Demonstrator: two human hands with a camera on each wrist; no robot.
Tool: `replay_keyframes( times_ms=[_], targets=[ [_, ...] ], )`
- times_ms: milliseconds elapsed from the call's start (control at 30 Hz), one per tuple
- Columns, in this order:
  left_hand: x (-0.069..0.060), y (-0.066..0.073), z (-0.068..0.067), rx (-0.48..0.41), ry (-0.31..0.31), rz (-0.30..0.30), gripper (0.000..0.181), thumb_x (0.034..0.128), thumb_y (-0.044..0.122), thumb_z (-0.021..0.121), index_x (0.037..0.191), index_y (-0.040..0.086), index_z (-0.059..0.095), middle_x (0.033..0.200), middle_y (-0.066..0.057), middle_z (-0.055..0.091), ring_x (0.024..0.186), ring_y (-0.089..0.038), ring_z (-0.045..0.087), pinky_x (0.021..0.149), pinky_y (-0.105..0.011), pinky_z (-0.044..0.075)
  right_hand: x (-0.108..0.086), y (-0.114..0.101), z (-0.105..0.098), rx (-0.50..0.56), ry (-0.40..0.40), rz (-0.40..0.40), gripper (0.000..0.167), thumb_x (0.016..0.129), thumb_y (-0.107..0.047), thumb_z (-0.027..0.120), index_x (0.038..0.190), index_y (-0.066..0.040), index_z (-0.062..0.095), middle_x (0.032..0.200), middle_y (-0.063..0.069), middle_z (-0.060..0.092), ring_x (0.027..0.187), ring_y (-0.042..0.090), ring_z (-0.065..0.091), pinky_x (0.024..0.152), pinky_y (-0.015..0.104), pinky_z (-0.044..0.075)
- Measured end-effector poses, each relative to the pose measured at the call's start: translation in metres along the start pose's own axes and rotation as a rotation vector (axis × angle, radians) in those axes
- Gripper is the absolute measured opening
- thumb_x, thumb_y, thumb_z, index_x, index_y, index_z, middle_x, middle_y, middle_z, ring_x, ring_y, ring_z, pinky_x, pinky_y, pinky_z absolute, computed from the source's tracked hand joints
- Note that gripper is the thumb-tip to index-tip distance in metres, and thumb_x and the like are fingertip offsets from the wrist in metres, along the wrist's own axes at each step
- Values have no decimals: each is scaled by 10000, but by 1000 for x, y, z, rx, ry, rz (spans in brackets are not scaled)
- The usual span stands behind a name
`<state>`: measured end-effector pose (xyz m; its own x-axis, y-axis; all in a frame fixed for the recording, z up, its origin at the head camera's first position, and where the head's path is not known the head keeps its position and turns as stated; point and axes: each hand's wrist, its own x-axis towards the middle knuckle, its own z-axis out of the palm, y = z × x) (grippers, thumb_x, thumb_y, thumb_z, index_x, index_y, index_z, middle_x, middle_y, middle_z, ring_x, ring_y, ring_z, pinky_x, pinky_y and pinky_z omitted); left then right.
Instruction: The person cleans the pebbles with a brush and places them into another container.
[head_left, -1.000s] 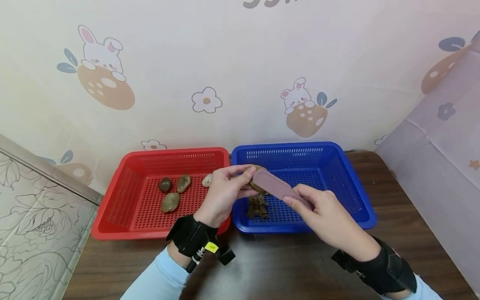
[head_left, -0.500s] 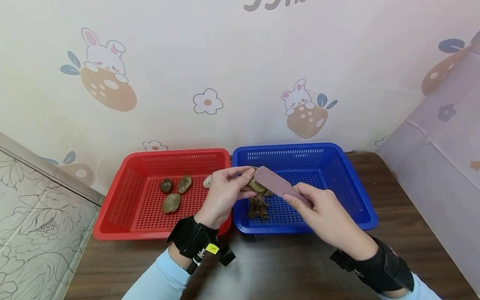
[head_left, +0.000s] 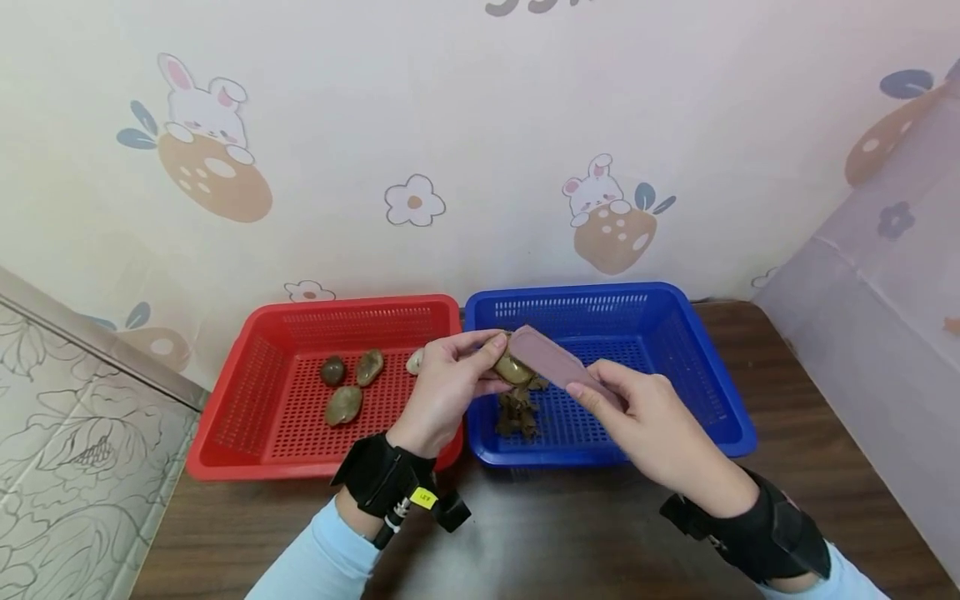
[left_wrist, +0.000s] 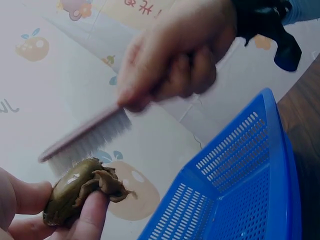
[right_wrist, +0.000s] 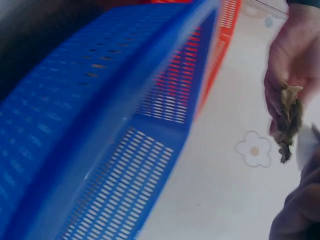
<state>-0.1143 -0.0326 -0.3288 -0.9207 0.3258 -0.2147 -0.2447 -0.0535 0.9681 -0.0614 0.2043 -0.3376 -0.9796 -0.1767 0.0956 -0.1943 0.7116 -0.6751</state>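
Observation:
In the head view my left hand (head_left: 442, 379) holds a glossy olive-brown stone (head_left: 513, 370) between thumb and fingers, over the left part of the blue basket (head_left: 738, 429). Crumpled brown stuff (left_wrist: 110, 184) clings to the stone's side in the left wrist view. My right hand (head_left: 660, 425) grips a mauve brush (head_left: 551, 358). Its pale bristles (left_wrist: 100, 140) face the stone, and their tips are at its upper surface. A brown clump (head_left: 517, 415) shows below the stone against the basket floor; whether it lies there or hangs, I cannot tell.
A red basket (head_left: 213, 433) stands left of the blue one, with several stones (head_left: 342, 406) on its floor. Both baskets stand on a dark wooden table (head_left: 540, 533) against a wall covering (head_left: 480, 250) printed with rabbits and strawberries.
The brush has shifted slightly over the stone, uncovering more of the stone's surface. Both hands keep their holds and stay nearly in place.

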Motion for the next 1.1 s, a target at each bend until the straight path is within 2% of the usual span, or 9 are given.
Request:
replay_keyframes(
  times_ms=[200, 333, 433, 567, 700, 900, 1000, 1100],
  targets=[
    [1, 0, 1, -4, -5, 2, 330, 939, 246, 566, 1223, 80, 596, 1120, -155, 654, 863, -224, 684, 838, -366, 557, 3, 5, -3, -66, 50, 55, 340, 937, -521, 437, 1026, -222, 573, 622, -10, 446, 436, 84, 381, 359, 236, 284],
    [1, -1, 1, -15, 2, -2, 315, 940, 248, 564, 1203, 78, 603, 1119, -163, 653, 845, -209, 672, 837, -363, 559, 0, 6, -1, -13, 15, 19, 283, 943, -493, 451, 999, -244, 573, 621, -15, 457, 442, 94, 397, 359, 236, 298],
    [2, -2, 0, -11, 1, -13, 312, 942, 241, 561, 1207, 81, 602, 1120, -155, 651, 847, -201, 671, 837, -363, 560, 1, 7, 2, -19, 1, 10, 278, 944, -495, 447, 983, -246, 565, 619, -27, 456, 448, 85, 397, 367, 232, 303],
    [8, -10, -1, -11, -8, -13, 324, 936, 255, 568, 1220, 102, 600, 1130, -125, 648, 849, -191, 671, 828, -363, 563, 1, 10, 1, -82, 44, 61, 338, 944, -516, 429, 1012, -215, 566, 618, -18, 435, 440, 71, 362, 369, 232, 280],
    [14, -18, -3, -31, -8, -9, 353, 909, 315, 602, 1202, 118, 591, 1109, -109, 658, 829, -183, 668, 799, -341, 572, -2, 9, -1, -42, 88, 77, 333, 942, -501, 450, 1033, -209, 580, 624, 3, 459, 436, 91, 384, 355, 240, 289],
    [17, -24, -1, -72, 26, -9, 379, 866, 393, 638, 1140, 131, 632, 1041, -113, 671, 803, -170, 642, 778, -315, 573, -5, 3, 7, 24, 12, 17, 268, 944, -485, 455, 1025, -255, 569, 618, -25, 452, 454, 81, 395, 368, 231, 304],
    [17, -25, 1, -78, 30, 0, 367, 870, 403, 631, 1140, 154, 641, 1038, -101, 685, 828, -164, 658, 787, -314, 571, -4, 1, 11, 24, 2, 31, 282, 943, -496, 445, 1028, -252, 558, 617, -25, 442, 456, 77, 391, 368, 231, 302],
    [18, -24, 2, -127, 2, -2, 360, 888, 383, 612, 1166, 154, 627, 1057, -98, 685, 844, -163, 678, 789, -319, 572, -3, -1, 12, 16, 11, 47, 312, 941, -512, 436, 1042, -242, 554, 625, -17, 450, 460, 85, 407, 369, 235, 313]
  ],
)
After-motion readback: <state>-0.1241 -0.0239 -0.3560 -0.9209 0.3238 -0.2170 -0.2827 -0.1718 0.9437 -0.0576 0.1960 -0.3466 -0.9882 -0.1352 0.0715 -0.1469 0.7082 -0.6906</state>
